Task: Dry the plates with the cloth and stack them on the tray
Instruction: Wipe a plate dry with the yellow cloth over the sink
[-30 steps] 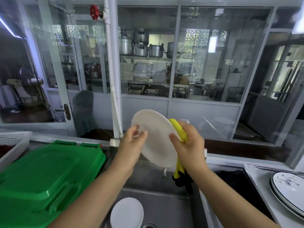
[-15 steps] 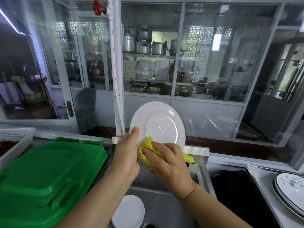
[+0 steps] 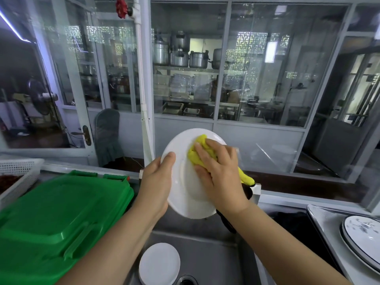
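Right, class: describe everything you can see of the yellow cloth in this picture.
The yellow cloth looks soft and fluffy, bunched up against the face of the white plate. The right hand presses it there with spread fingers, covering most of it. A tail hangs past the plate's right rim, ending in a dark part. The left hand grips the plate's left rim above the sink.

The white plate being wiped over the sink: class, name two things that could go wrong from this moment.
1. The left hand grips the white plate only at its rim; pressure from the yellow cloth could make it slip.
2. A dropped plate would likely hit the plates lying in the sink below and chip them.
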